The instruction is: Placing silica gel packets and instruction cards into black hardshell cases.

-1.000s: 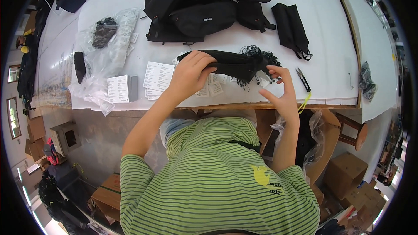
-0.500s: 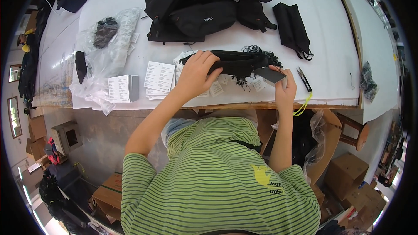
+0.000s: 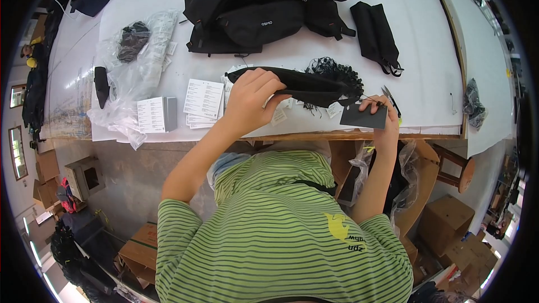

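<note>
1. The surface [image 3: 421,98] is broad and white, with a brown front edge.
2. At its far middle lies a heap of black bags [image 3: 261,25]; a folded black bag [image 3: 376,36] lies to the right, apart from it.
3. Nearer the front are a tangle of black cords [image 3: 339,73] and, right of it, dark-bladed snips [image 3: 388,95].
4. On the left, white printed cards [image 3: 203,98], a card stack [image 3: 151,115], crumpled clear plastic [image 3: 120,98] and a small black piece [image 3: 101,87].
</note>
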Tool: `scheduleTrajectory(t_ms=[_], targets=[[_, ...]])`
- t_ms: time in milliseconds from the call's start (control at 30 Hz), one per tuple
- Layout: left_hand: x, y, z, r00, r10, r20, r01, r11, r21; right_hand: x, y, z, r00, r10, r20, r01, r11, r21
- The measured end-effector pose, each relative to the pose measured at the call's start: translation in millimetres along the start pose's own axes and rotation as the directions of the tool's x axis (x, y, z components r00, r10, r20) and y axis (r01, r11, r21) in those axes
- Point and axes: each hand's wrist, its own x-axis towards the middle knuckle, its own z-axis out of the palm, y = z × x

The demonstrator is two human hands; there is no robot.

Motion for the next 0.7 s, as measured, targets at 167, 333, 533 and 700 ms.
scheduleTrajectory(t_ms=[167, 333, 533, 700], targets=[[-2, -7, -19, 0.998, 0.012, 0.054, -0.019, 0.991, 0.129, -2, -11, -1, 0.949, 0.082, 0.304, -0.102, 0.994, 0.051], [-27, -11, -8, 0.978, -0.077, 0.192, 0.036, 0.977, 0.21, 6, 14, -5, 0.957, 0.004, 0.291, -0.039, 0.993, 0.115], [-28, -2, -9, 0.741, -0.376, 0.557, 0.3, 0.927, 0.226, 0, 16, -11, 0.973, 0.145, 0.179, -0.16, 0.985, 0.071], [-28, -12, 0, 0.667, -0.424, 0.613, 0.323, 0.906, 0.275, -4, 6, -27, 0.963, 0.262, 0.061, -0.233, 0.927, -0.293]])
